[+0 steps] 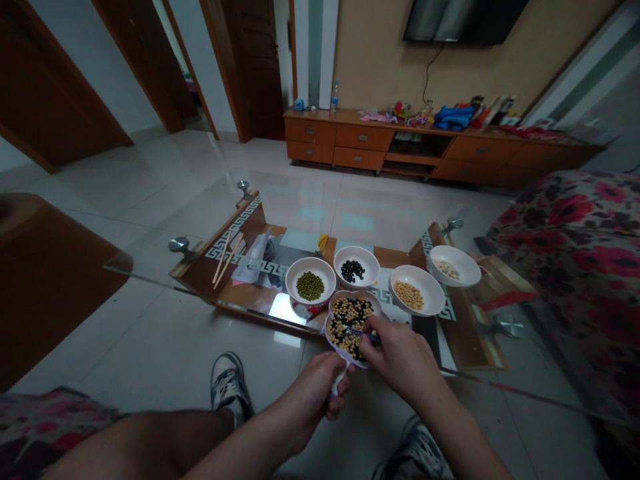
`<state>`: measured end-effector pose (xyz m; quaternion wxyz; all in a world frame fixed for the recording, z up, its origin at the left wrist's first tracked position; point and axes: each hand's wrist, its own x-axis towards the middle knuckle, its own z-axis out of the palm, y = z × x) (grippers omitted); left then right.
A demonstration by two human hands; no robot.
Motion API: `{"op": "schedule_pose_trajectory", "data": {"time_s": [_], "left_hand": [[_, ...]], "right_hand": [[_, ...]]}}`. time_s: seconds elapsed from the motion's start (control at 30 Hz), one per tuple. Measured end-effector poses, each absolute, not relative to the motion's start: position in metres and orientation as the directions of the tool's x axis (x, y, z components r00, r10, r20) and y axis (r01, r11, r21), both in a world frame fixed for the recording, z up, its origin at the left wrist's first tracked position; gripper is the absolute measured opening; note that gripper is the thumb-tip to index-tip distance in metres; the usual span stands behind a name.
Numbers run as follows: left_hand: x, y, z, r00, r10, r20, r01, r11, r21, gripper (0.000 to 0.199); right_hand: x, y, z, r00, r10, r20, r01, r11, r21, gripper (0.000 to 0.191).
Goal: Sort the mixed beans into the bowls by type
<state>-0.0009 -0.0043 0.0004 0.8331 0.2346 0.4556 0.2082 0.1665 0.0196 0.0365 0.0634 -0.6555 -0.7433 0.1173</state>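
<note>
My left hand (325, 387) is wrapped round the white handle of a scalloped, pale purple dish (330, 333) at the near edge of the glass table. Yellow and black beans (350, 313) are mixed inside it. Over the dish's right side, my right hand (387, 347) pinches a thin purple utensil (361, 333) whose tip is among the beans. Beyond the dish stand white bowls: one with green beans (310, 285), one with black beans (353, 271), one with yellow beans (409, 295) and, farthest right, one with pale pieces (447, 269).
Two wooden chopsticks (227, 260) lie on the left of the glass table (165, 280). Papers and a yellow item show through the glass at mid-left. Metal knobs stand near the table's corners. A floral-covered seat (580, 220) is at the right; a cluttered cabinet (360, 137) is farther back.
</note>
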Motion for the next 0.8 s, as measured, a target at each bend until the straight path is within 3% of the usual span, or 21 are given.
{"op": "schedule_pose_trajectory", "data": {"time_s": [0.8], "left_hand": [[-0.0008,-0.0041,0.0033,0.494,0.557,-0.667,-0.145,0.81,0.568,0.023]], "right_hand": [[0.168,0.018,0.0335,-0.16,0.986,-0.047,0.96,0.145,-0.238,0.013]]}}
